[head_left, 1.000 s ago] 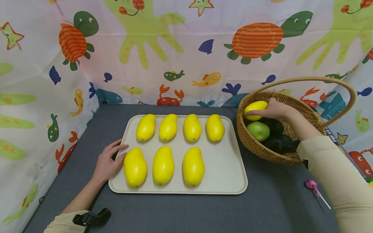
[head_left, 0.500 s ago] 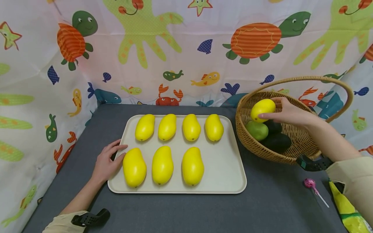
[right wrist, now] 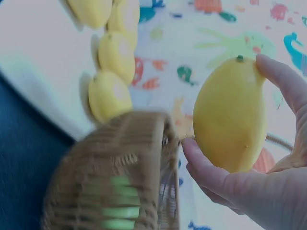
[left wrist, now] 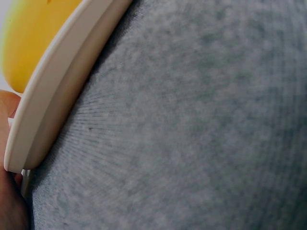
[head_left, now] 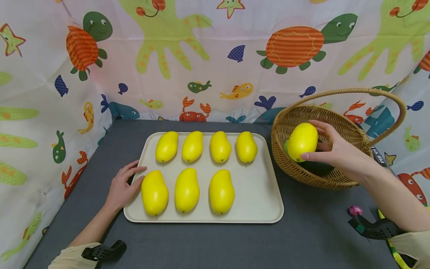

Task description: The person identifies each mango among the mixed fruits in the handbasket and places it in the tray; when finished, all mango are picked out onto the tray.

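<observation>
My right hand [head_left: 339, 153] holds a yellow mango [head_left: 302, 142] between thumb and fingers above the left part of a wicker basket [head_left: 362, 145]. In the right wrist view the same mango [right wrist: 230, 115] stands upright between the fingertips, apart from the basket rim. My left hand [head_left: 122, 186] rests on the left rim of a cream tray [head_left: 258, 190], its thumb beside the front-left mango [head_left: 155, 192]. Mangoes lie on the tray in two rows, the back one reaching further right. The left wrist view shows mostly grey cloth and the tray rim [left wrist: 53, 81].
Inside the basket, a green fruit [head_left: 285, 146] and a dark one [head_left: 317, 168] are partly hidden. A pink lollipop [head_left: 355, 210] lies right of the tray, near a yellow-green packet [head_left: 398, 256]. A printed cloth [head_left: 215, 71] hangs behind the table.
My right hand has drawn the mango up and out toward me from inside the basket, and the forearm has swung back toward the front. The left hand and the tray stay put.
</observation>
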Tool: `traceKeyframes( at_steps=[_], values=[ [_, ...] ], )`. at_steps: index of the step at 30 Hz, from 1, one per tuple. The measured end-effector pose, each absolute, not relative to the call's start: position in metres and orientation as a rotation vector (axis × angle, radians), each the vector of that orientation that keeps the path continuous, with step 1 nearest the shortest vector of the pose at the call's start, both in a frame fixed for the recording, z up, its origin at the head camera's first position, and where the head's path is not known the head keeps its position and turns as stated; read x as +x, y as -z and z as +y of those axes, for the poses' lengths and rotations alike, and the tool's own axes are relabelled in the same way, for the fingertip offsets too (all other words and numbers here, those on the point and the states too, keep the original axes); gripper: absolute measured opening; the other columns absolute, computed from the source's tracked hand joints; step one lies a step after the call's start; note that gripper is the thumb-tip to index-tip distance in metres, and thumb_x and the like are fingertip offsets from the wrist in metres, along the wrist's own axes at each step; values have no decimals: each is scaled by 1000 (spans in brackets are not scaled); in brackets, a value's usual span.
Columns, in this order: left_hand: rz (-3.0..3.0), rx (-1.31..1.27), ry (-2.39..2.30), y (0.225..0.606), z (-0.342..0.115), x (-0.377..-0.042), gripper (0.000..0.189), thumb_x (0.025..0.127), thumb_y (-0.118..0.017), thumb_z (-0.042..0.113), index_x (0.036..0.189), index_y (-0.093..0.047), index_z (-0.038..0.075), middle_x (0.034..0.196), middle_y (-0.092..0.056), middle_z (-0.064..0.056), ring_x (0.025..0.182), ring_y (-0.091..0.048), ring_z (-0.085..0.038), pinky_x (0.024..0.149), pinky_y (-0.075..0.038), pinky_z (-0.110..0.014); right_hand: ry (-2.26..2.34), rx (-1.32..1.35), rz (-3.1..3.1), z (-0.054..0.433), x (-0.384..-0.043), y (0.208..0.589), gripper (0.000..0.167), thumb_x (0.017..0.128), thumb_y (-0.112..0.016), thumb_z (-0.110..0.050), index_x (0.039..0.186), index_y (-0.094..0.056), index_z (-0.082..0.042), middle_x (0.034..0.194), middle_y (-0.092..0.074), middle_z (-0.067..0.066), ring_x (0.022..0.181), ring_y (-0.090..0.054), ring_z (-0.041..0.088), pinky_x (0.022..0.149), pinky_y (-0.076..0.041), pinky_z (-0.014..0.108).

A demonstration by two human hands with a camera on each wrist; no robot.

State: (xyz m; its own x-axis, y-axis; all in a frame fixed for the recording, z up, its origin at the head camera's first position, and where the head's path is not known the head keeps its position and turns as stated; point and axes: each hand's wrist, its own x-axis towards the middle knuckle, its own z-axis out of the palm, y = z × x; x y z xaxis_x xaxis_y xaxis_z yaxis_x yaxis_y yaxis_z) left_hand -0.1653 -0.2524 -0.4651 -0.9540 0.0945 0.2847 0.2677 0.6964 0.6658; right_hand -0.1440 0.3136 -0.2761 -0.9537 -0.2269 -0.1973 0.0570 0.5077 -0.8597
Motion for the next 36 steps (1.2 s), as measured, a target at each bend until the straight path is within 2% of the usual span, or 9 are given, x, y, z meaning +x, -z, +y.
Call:
traceKeyframes(
  at_steps=[3, 7, 10, 13, 17, 25, 36],
  values=[
    [-2679, -289, 1102, 465, -253, -165, 30, 90, -68, 11, 120, -68, 5, 141, -48, -19, 130, -39, -43, 100, -30, -64, 1443, -203, 2469, 303, -134, 277, 99, 89, -71, -12, 155, 1, -26, 157, 4, 17, 137, -19, 56, 97, -31, 72],
    [-2680, -289, 1096, 464, -253, -166, 30, 91, -67, 12, 120, -68, 5, 141, -48, -19, 130, -39, -43, 100, -30, -64, 1452, -286, 2459, 287, -122, 281, 101, 86, -74, -11, 155, -2, -27, 157, 2, 12, 134, -25, 53, 92, -50, 47],
    [-2679, -288, 1096, 464, -252, -166, 30, 91, -67, 12, 120, -68, 5, 141, -48, -19, 130, -39, -43, 100, -30, -64, 1478, -347, 2422, 274, -115, 286, 102, 83, -76, -10, 154, -5, -29, 154, -9, 12, 129, -36, 47, 86, -51, 27],
    [-2681, -284, 1099, 463, -251, -165, 29, 91, -67, 12, 119, -68, 5, 141, -48, -20, 130, -39, -43, 100, -30, -64, 1478, -404, 2410, 263, -110, 292, 104, 81, -79, -12, 154, -8, -31, 150, -19, 12, 123, -46, 40, 87, -50, 23],
    [-2685, -276, 1101, 463, -251, -165, 29, 91, -66, 12, 120, -68, 4, 142, -48, -20, 130, -39, -43, 100, -30, -64, 1423, -491, 2466, 254, -107, 302, 107, 77, -84, -16, 154, -11, -30, 150, -21, 10, 121, -48, 34, 91, -49, 24],
    [-2676, -283, 1095, 464, -252, -166, 29, 91, -67, 11, 119, -68, 5, 141, -48, -20, 130, -39, -43, 100, -30, -64, 1312, -597, 2561, 242, -105, 333, 110, 71, -89, -27, 153, -16, -18, 150, -20, 11, 123, -42, 34, 88, -51, 39],
    [-2656, -301, 1110, 464, -253, -165, 29, 90, -67, 10, 119, -68, 3, 141, -48, -21, 130, -39, -44, 100, -30, -64, 1253, -598, 2540, 229, -108, 369, 109, 67, -90, -34, 149, -22, -10, 142, -28, 14, 119, -44, 35, 85, -52, 35]
  ],
)
